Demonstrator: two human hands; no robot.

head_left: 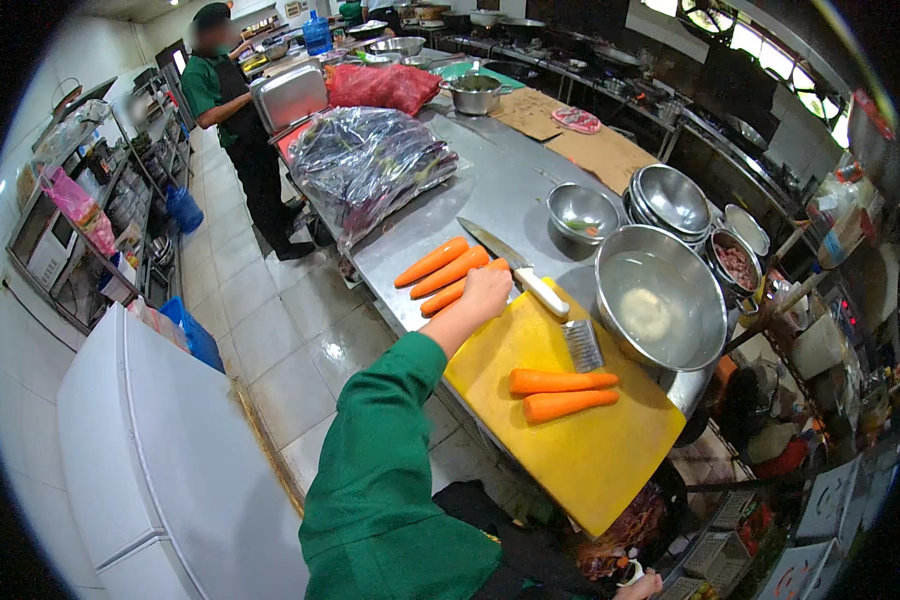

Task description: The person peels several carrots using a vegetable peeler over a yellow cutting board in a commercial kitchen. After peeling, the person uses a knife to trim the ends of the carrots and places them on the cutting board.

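Three peeled carrots [432,262] lie side by side on the steel table, left of the yellow cutting board [580,470]. My left hand [488,290] is closed round the thick end of the nearest of these carrots [444,298]. At the lower edge, my right hand [642,586] grips a small white-handled tool [632,571], partly cut off, its kind unclear. Two more carrots [565,382] rest on the board, near a corrugated metal blade [583,346]. A knife [540,290] with a white handle lies across the board's far edge, its blade over the table.
Right of the board stands a large steel bowl [660,300] of water holding a pale round piece. Behind it are a smaller bowl [582,212] and stacked bowls [670,198]. A plastic-wrapped bundle [370,165] covers the table's left side. A person [235,130] stands beyond it.
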